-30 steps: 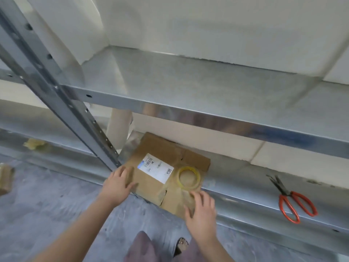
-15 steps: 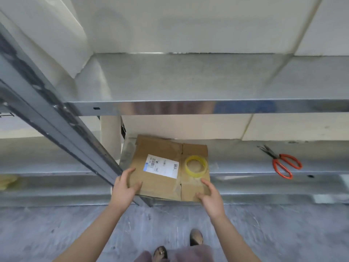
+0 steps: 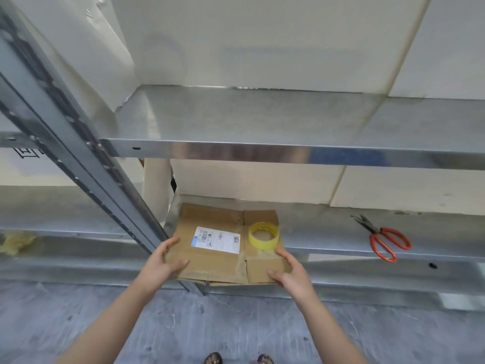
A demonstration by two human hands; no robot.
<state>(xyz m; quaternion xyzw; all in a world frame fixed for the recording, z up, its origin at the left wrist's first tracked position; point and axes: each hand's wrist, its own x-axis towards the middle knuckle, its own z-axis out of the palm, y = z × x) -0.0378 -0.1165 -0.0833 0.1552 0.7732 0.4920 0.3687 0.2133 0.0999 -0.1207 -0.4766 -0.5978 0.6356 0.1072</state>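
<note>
You hold the flattened cardboard box [image 3: 217, 261] by its two near corners, one hand to each. That looks like a sensible way to keep a floppy sheet level while it slides. It lies on the lower shelf [image 3: 328, 232] of the metal rack, hard against the left end, with its front edge hanging just past the shelf lip.

A roll of yellow tape [image 3: 262, 243] sits on its right half beside the shipping label [image 3: 216, 240], so any tilt would probably send the roll off.

Your left hand [image 3: 162, 264] wraps the near left corner. The thumb lies flat on top and the forefinger reaches up along the left edge. Your right hand [image 3: 291, 274] mirrors it at the near right corner, thumb pressed on the flap and forefinger stretched along the right edge. On both hands the thumb and forefinger are spread well apart. The remaining fingers appear tucked under the cardboard, though you cannot see them.

The red-handled scissors [image 3: 380, 239] lie on the same shelf, well apart to the right.
</note>
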